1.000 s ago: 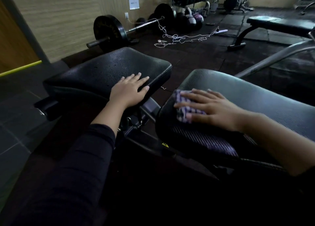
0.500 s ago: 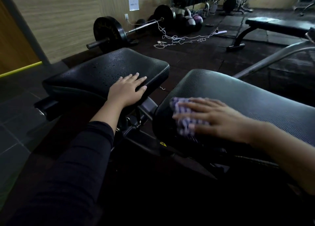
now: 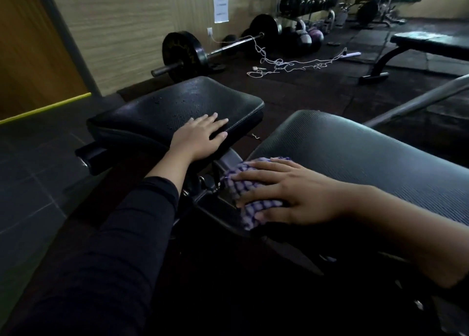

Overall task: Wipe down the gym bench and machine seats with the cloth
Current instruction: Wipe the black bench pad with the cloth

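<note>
Right hand (image 3: 299, 196) presses flat, fingers straight, on the cloth (image 3: 250, 203) draped lengthwise over the bench pad (image 3: 368, 158) end; left hand (image 3: 198, 137) lies flat on the seat (image 3: 177, 107).

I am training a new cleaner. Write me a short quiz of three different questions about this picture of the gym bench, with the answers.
1. True or false: the right hand presses the checked cloth with flat fingers against the end of the long pad.
2. Where does the left hand rest?
A. on the barbell
B. on the small seat pad
C. on the floor
3. Fill in: the small seat pad shows small ______ on its surface.

Key
1. True
2. B
3. Droplets. Behind the bench, a barbell and a tangled white cord lie on the floor.
</note>
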Demonstrator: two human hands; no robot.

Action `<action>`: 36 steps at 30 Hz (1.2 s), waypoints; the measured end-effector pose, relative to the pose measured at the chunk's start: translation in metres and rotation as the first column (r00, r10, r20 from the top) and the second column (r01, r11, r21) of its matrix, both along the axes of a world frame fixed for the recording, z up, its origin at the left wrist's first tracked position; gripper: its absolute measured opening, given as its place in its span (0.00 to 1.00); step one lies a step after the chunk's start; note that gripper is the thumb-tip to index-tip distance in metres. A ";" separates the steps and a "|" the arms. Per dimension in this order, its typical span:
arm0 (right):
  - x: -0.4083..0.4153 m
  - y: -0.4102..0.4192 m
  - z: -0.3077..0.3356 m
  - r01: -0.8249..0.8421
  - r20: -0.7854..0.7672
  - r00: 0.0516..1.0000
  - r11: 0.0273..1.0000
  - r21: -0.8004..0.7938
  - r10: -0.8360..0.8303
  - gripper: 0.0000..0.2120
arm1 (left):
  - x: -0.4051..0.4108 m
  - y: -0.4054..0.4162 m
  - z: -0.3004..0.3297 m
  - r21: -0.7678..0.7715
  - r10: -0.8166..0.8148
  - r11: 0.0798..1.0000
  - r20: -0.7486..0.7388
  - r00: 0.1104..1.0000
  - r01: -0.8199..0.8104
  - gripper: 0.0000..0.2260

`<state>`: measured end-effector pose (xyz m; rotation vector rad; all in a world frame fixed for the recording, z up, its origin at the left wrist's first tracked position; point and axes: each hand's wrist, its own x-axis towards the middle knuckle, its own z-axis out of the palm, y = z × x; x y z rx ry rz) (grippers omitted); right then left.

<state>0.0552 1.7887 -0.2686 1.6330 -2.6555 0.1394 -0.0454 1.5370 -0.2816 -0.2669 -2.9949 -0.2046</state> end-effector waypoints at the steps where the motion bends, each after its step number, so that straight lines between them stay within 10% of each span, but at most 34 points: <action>1: -0.006 0.007 0.003 -0.008 0.047 0.999 0.999 -0.031 0.009 0.23 | 0.001 0.000 0.000 0.001 0.004 1.000 0.006 1.000 -0.004 0.21; 22: -0.097 -0.032 0.001 0.398 0.073 0.916 0.863 -0.312 -0.396 0.20 | -0.004 0.000 0.006 0.060 0.010 0.998 0.049 0.999 -0.013 0.22; 32: -0.127 -0.107 0.008 0.619 0.292 0.762 0.517 -0.591 -0.578 0.14 | -0.047 -0.129 0.029 -0.040 -0.022 0.999 0.016 1.000 0.022 0.21; 36: -0.127 -0.171 0.012 0.628 0.209 0.733 0.525 -0.575 -0.648 0.21 | -0.070 -0.162 0.019 -0.010 -0.064 0.998 0.111 0.992 0.066 0.22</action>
